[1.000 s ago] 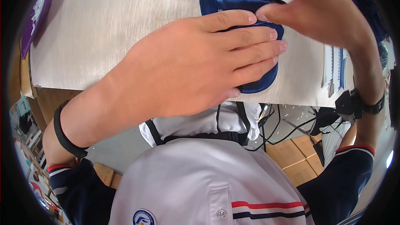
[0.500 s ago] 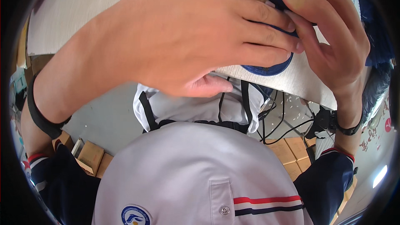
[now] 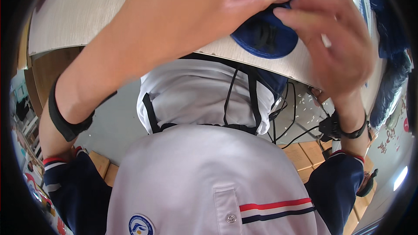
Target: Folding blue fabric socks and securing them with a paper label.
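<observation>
A dark blue folded cloth item [image 3: 266, 39] lies at the near edge of a pale wood-grain table [image 3: 87, 13]. My left hand [image 3: 183, 13] covers its upper part, fingers curled and pinching the fabric at the top. My right hand [image 3: 331, 43] comes in from the right, its fingertips meeting the left hand's on the cloth's top edge. Most of the cloth is hidden under the two hands. Both wrists wear black bands.
More blue fabric [image 3: 387, 61] lies at the table's right side. Below the table edge hang black cables [image 3: 287, 122] over a wooden floor [image 3: 313, 152]. My white shirt with black straps fills the lower middle.
The view has tilted down, so the table sits higher in the picture. My left hand went from lying flat on the cloth to pinching it, and my right hand moved to its top edge.
</observation>
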Motion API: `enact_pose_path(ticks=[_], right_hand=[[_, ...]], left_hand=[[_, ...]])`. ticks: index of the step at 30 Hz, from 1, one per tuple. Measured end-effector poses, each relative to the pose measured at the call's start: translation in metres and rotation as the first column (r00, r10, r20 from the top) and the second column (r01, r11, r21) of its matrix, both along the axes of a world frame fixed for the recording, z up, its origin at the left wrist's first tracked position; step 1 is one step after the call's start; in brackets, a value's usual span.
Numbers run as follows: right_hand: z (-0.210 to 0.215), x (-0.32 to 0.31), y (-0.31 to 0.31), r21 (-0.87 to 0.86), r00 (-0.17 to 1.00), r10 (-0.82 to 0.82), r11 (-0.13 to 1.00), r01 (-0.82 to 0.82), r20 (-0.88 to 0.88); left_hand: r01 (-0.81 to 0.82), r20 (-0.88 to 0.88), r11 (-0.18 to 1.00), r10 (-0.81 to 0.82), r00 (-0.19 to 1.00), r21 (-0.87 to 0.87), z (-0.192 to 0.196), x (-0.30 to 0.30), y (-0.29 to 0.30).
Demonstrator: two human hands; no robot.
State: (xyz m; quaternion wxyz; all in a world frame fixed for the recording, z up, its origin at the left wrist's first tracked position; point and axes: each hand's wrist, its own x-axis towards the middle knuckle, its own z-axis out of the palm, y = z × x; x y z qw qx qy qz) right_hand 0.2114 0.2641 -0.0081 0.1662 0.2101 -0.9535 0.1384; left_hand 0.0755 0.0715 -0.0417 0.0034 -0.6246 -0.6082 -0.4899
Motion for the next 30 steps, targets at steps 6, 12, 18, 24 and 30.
enact_pose_path(ticks=[6,12,18,24,30], right_hand=[[0.052,-0.033,-0.013,-0.103,0.787,-0.114,0.970,0.220,0.606],[0.064,-0.056,-0.003,-0.271,0.518,0.073,0.909,0.318,0.852],[0.021,-0.042,-0.003,-0.421,0.656,0.223,0.893,0.160,0.721],[0.025,-0.025,-0.023,-0.380,0.684,0.141,0.900,0.212,0.716],[0.020,-0.008,-0.017,-0.356,0.727,0.070,0.901,0.248,0.683]], left_hand=[[-0.175,0.050,0.983,0.173,0.984,0.054,-0.011,0.009,0.008],[-0.182,-0.154,0.971,0.206,0.966,0.155,-0.013,0.014,0.006],[-0.043,-0.360,0.987,0.097,0.928,0.153,-0.032,0.005,-0.011],[-0.007,-0.586,0.963,0.170,0.792,0.269,-0.044,0.009,-0.012],[0.057,-0.775,0.932,0.262,0.575,0.358,-0.048,0.010,-0.013]])
